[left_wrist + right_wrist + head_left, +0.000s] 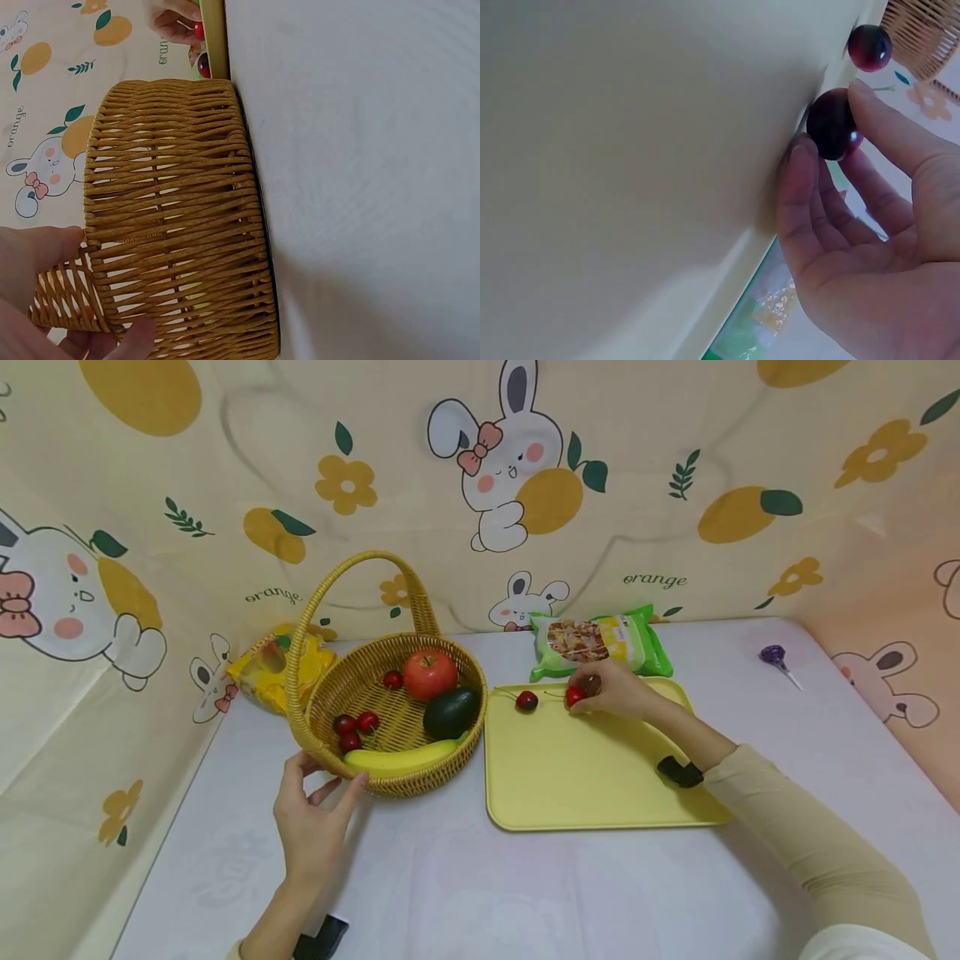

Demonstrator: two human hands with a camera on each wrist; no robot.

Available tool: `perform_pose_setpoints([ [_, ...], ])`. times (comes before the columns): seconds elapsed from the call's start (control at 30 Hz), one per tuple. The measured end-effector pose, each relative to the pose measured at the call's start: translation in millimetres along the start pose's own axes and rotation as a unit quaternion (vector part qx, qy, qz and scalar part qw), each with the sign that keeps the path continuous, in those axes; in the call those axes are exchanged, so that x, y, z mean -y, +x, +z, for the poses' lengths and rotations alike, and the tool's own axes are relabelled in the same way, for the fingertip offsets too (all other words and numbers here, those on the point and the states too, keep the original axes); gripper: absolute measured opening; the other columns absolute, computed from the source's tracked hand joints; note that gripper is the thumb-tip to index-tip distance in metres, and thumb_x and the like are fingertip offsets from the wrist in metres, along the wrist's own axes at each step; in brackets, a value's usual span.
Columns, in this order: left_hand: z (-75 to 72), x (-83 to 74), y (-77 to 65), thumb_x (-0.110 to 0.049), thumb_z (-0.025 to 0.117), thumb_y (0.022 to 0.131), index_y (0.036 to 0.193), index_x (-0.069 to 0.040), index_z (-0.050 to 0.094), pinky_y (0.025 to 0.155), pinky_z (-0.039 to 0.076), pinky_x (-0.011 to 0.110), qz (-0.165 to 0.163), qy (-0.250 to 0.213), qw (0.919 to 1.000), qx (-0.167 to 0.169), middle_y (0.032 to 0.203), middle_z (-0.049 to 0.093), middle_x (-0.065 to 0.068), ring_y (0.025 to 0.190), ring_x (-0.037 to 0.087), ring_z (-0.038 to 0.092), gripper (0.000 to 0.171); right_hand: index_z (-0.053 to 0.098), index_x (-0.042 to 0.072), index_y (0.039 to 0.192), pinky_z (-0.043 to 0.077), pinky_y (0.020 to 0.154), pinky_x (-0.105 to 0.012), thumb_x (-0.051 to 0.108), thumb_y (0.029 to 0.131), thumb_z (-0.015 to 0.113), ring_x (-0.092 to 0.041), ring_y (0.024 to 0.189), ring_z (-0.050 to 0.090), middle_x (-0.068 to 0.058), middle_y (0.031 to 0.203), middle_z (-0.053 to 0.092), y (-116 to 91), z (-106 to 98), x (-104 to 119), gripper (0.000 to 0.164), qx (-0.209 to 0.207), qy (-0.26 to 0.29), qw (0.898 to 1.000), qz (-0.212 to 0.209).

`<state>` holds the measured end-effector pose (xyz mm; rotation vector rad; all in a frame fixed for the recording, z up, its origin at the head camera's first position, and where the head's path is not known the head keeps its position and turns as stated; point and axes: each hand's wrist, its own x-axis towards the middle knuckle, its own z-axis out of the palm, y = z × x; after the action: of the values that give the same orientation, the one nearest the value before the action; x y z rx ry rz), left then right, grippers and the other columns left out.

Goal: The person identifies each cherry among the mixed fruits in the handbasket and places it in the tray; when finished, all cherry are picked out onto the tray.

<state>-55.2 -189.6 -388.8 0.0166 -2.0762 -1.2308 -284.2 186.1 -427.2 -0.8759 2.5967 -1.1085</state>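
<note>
Left hand grips basket, four cherries inside; right hand pinches fifth cherry; sixth cherry outstanding beside it.

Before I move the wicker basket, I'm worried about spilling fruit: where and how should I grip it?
Probably round the top of the handle, coming from above: it arches upright over the basket, leaving open space beneath to wrap round.

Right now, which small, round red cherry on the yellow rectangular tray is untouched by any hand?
On the tray, the untouched cherry lies nearer the brown wicker basket; the neighbouring cherry, to its right, is pinched by the bare right hand.
</note>
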Motion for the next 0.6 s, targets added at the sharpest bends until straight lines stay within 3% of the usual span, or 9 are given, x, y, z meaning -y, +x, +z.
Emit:
perform_pose_setpoints([
  [0.2, -0.1, 0.9, -1.1, 0.018, 0.079, 0.071, 0.115, 0.017, 0.053, 0.078, 0.056, 0.011, -0.001, 0.0, 1.0, -0.001, 0.104, 0.058, 0.026, 0.099, 0.005, 0.052, 0.051, 0.071, -0.003, 0.105, 0.051, 0.063, -0.028, 0.016, 0.079, 0.086, -0.018, 0.074, 0.058, -0.013, 0.094, 0.069, 4, -6, 20, 0.036, -0.024, -0.057, 0.998, -0.003],
  [0.33, -0.9, 1.2, -1.7, 0.018, 0.08, 0.072, 0.115, 0.016, 0.053, 0.078, 0.057, 0.014, -0.003, 0.001, 1.0, -0.001, 0.104, 0.058, 0.025, 0.1, 0.006, 0.052, 0.051, 0.07, -0.002, 0.107, 0.054, 0.068, -0.032, 0.015, 0.084, 0.082, -0.022, 0.08, 0.061, -0.014, 0.099, 0.068, 25, -10, 61, 0.032, -0.045, -0.023, 0.997, -0.053],
  [0.47, -1.2, 1.4, -1.6, 0.018, 0.079, 0.072, 0.115, 0.017, 0.053, 0.078, 0.057, 0.014, 0.002, -0.002, 1.0, 0.001, 0.104, 0.058, 0.027, 0.099, 0.007, 0.052, 0.05, 0.067, -0.001, 0.114, 0.06, 0.078, -0.033, 0.01, 0.088, 0.077, -0.025, 0.093, 0.065, -0.017, 0.109, 0.066, 63, 2, 116, 0.029, 0.012, 0.073, 0.99, -0.117],
  [0.6, -0.5, 2.5, -0.6, 0.018, 0.079, 0.072, 0.115, 0.018, 0.053, 0.078, 0.057, 0.012, 0.01, -0.004, 0.9999, 0.004, 0.104, 0.058, 0.027, 0.099, 0.007, 0.052, 0.051, 0.065, -0.003, 0.119, 0.058, 0.088, -0.032, 0.005, 0.088, 0.074, -0.024, 0.098, 0.065, -0.02, 0.114, 0.065, 109, 31, 168, 0.034, 0.084, 0.122, 0.975, -0.163],
])
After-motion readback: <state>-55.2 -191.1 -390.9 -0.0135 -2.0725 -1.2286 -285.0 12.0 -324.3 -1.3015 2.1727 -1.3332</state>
